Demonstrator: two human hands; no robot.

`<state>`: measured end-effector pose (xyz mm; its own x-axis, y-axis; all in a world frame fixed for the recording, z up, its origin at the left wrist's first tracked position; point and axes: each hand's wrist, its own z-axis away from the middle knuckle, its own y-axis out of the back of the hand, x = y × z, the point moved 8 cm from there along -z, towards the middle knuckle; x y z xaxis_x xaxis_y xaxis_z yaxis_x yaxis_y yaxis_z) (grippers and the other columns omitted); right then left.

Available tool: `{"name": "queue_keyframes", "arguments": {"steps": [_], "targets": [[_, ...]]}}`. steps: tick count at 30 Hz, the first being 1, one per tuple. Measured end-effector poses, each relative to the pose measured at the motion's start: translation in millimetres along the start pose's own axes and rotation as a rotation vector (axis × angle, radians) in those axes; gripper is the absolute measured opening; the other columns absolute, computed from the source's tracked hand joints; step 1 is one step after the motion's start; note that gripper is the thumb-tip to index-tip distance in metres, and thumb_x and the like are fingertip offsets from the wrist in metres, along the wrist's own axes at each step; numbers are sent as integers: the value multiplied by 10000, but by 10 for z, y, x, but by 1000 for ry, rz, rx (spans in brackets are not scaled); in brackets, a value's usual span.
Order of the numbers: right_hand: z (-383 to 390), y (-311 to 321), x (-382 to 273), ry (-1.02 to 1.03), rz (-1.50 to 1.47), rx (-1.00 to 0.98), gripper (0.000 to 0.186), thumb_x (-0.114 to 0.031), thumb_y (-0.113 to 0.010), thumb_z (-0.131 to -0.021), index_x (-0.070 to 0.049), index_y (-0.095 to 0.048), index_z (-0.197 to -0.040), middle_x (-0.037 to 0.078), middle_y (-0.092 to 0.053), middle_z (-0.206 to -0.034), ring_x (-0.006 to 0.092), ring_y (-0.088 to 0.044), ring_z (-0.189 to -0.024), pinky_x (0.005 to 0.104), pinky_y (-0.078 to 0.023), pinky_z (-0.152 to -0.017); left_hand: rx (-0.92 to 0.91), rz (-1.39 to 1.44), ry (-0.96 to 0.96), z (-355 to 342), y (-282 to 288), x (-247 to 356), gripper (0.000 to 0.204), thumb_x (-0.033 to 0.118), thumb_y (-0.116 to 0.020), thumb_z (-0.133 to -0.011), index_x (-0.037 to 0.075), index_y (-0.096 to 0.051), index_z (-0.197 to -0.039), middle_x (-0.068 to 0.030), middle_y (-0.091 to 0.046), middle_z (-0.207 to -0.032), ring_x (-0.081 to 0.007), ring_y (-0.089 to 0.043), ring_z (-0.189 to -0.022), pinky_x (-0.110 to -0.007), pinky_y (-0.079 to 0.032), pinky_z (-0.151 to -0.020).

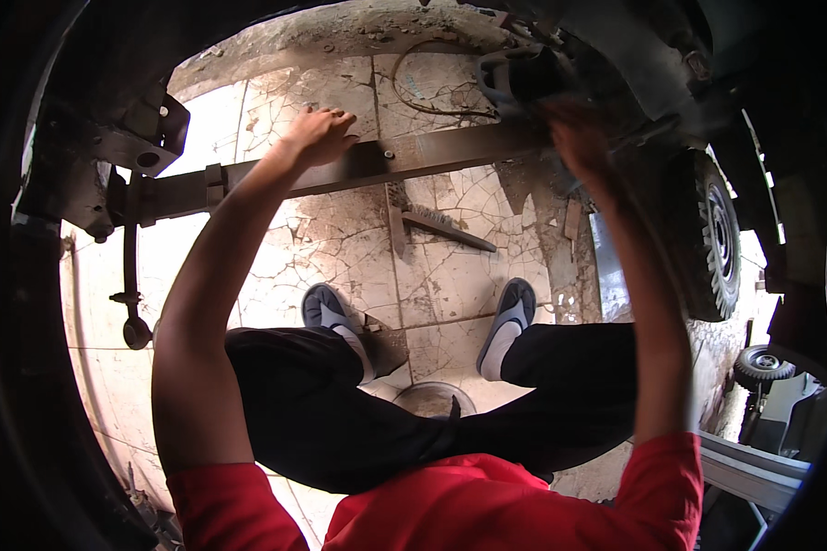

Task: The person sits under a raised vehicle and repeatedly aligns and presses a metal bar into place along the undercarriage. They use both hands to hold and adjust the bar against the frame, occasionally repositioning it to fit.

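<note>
A long, dark flat steel bar, built like a vehicle leaf spring, runs crosswise in front of me. A clip wraps it near its left end, and a small bolt head stands up near its middle. My left hand is over the bar's far edge with its fingers loosely spread, holding nothing I can see. Farther right, my right hand is at the bar's shadowed right part. Motion blur and dark hide its fingers. On the tiles below lies a hammer-like tool with a dark handle.
Dark vehicle frame parts flank me, with a hanging shackle-like link at the left. A treaded wheel stands at the right. A cable loop lies on the cracked tile floor. A round pan is between my legs.
</note>
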<state>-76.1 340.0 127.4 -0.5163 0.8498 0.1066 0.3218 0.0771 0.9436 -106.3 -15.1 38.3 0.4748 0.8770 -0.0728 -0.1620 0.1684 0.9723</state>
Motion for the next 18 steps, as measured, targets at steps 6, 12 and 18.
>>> {"name": "queue_keyframes", "arguments": {"steps": [6, 12, 18], "targets": [[361, -669, -357, -73, 102, 65, 602, -15, -670, -791, -154, -580, -1369, 61, -543, -1432, 257, -460, -1366, 458, -373, -1128, 14, 38, -73, -64, 8, -151, 347, 346, -541, -1007, 111, -632, -1246, -104, -670, -1199, -284, -637, -1134, -486, -454, -985], [290, -779, -541, -181, 366, -117, 538, -113, -620, -867, -104, -520, -1395, 67, -514, -1433, 269, -419, -1389, 625, -249, -1164, -51, -14, -75, -59, -49, -161, 277, 306, -545, -1004, 135, -663, -1187, -91, -695, -1128, -292, -664, -1066, -492, -469, -936], [169, -988, -681, -234, 471, -157, 623, -140, -613, -880, -49, -428, -1467, 196, -437, -1464, 301, -411, -1384, 643, -251, -1153, -174, -17, -52, -177, -124, -215, 300, 328, -535, -1007, 147, -661, -1211, -106, -708, -1134, -292, -655, -1103, -528, -452, -1008]]}}
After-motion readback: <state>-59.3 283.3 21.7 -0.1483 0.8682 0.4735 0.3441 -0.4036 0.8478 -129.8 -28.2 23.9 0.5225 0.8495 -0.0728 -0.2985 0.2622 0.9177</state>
